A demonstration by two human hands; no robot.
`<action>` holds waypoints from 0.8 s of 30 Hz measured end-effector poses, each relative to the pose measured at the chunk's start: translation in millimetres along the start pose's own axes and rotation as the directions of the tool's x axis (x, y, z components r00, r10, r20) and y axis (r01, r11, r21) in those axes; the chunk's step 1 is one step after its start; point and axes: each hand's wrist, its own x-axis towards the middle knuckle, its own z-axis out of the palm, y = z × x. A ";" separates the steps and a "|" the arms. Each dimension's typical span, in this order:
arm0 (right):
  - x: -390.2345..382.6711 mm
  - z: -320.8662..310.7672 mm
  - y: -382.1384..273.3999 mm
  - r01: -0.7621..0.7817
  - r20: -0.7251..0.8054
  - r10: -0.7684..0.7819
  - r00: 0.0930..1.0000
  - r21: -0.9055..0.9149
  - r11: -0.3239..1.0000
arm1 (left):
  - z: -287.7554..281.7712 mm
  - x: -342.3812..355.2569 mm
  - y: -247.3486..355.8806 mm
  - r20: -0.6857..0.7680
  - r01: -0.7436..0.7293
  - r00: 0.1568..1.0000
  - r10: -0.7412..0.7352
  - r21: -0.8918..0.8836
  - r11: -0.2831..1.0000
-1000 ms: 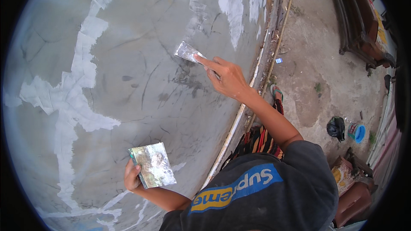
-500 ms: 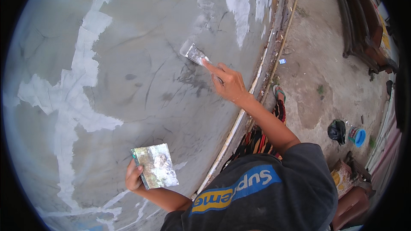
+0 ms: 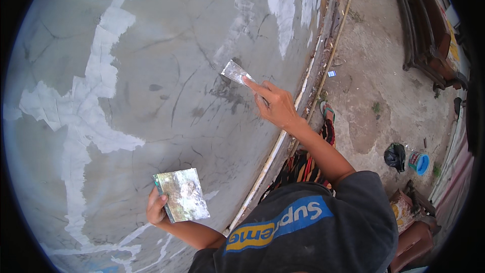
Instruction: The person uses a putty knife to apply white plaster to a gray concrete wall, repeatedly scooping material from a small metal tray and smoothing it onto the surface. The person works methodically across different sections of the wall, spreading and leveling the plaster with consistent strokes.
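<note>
Before gray wall [image 3: 146, 65], scraper [image 3: 234, 72] jutting from clamped right fingers [image 3: 258, 87], plate [image 3: 184, 194] gripped by left fingers [image 3: 160, 201]

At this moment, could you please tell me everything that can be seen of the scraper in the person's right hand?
The scraper has a flat, silvery-grey blade, apparently metal, broad at its free edge and narrower toward the right hand. Pale smears cover its face. An extended finger rests on the narrow end; any handle is hidden within the grasp. The blade points toward the picture's upper left, against the grey wall, near dark smudges. Whether its edge touches the wall, I cannot tell.
</note>
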 end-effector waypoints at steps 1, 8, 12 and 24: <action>-2.2 -3.1 1.4 -0.022 0.015 0.022 1.000 -0.003 1.000 | 1.1 0.8 0.5 0.004 0.000 1.000 0.000 0.001 1.000; 40.0 -7.9 0.3 0.105 -0.135 -0.100 0.986 0.033 0.994 | -4.6 0.6 -0.8 -0.006 -0.003 1.000 0.004 0.071 0.997; 25.2 -10.0 26.1 0.053 -0.077 -0.055 0.996 -0.018 0.998 | -3.9 1.3 1.1 0.013 -0.001 1.000 0.000 0.089 0.996; 45.1 -7.4 52.3 0.057 -0.105 -0.059 0.993 -0.027 0.998 | -8.4 -0.9 4.9 -0.038 -0.008 0.999 0.016 0.196 0.981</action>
